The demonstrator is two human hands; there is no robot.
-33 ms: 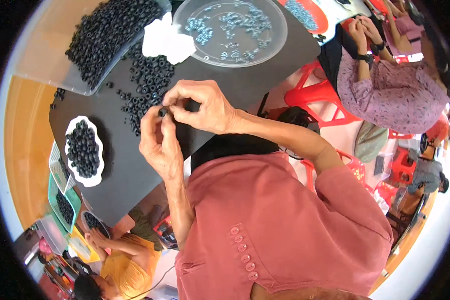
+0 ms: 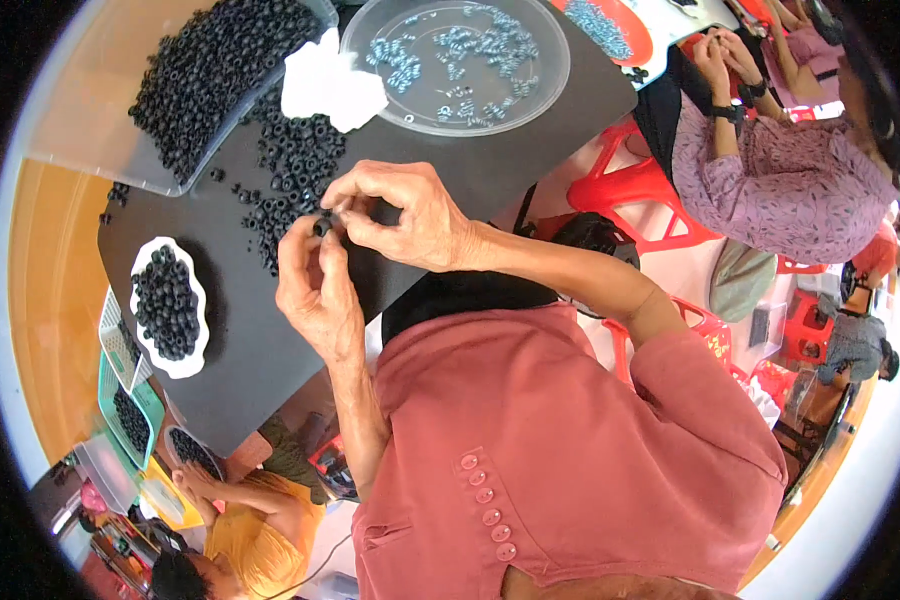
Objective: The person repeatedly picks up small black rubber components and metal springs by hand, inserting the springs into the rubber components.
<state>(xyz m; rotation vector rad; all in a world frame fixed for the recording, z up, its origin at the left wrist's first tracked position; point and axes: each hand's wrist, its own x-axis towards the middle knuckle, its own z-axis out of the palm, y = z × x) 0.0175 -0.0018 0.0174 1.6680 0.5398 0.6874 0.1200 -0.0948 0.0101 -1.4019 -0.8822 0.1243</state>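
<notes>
My left hand (image 2: 320,285) pinches a small round black part (image 2: 322,226) with a hole between thumb and fingertips. Right against it, the thumb and forefinger of my right hand (image 2: 405,212) are pressed together; what they grip, if anything, is too small to tell. Both hands are over the dark table (image 2: 255,365), at the near side of a loose heap of black ring-shaped parts (image 2: 295,160). Beyond them, a clear round lid (image 2: 425,118) holds many small silvery coil springs (image 2: 485,45).
A clear bin (image 2: 80,120) of black parts lies tipped at the far left, beside a crumpled white tissue (image 2: 332,85). On the left is a white scalloped dish (image 2: 198,330) with more parts. Co-workers sit left and right, near red stools (image 2: 620,190).
Both hands stay together at the black part, with only a slight shift of the fingers. The whole view has moved a little.
</notes>
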